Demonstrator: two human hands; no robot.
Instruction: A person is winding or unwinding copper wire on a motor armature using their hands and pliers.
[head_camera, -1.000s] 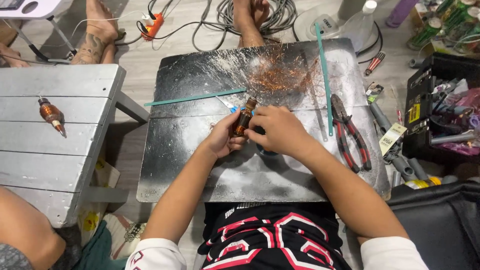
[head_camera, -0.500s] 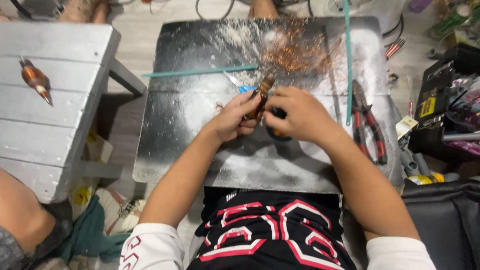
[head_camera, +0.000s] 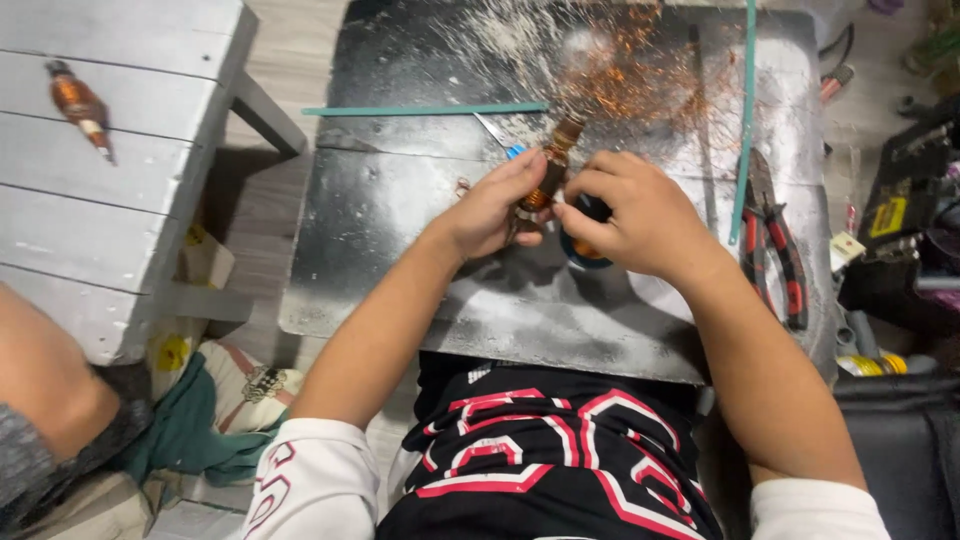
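Note:
My left hand and my right hand meet over a small motor armature with copper winding, held tilted above a scuffed metal plate. Both hands pinch it, the left from below, the right from the side. Under my right hand a dark round object with blue and orange is partly hidden. A thin blade with a blue handle lies just beyond my left fingers. Loose copper wire scraps lie scattered at the far side of the plate.
Red-handled pliers lie at the plate's right edge beside two green strips. A second armature rests on a white wooden bench to the left. A dark toolbox stands right. Another person's arm is at lower left.
The view has tilted down and closer, so the plate sits higher in the frame. My hands stay on the armature, with only small finger shifts.

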